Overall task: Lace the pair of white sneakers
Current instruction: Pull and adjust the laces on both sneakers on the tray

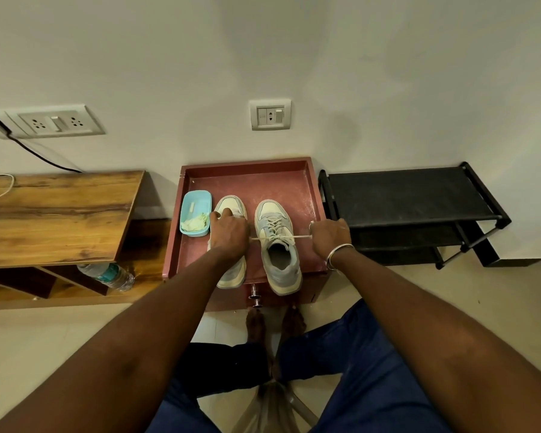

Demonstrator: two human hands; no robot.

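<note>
Taut lace (303, 236) grasped by fingers of left hand (228, 232) and right hand (330, 235), left hand covering 1 sneaker (231, 276), blue box (196, 214) beside

No text, brand or number could be read: the teal label (107, 272) on the bottle (121, 280) under the desk (53, 214) was too blurred and small to make out any letters.
</note>
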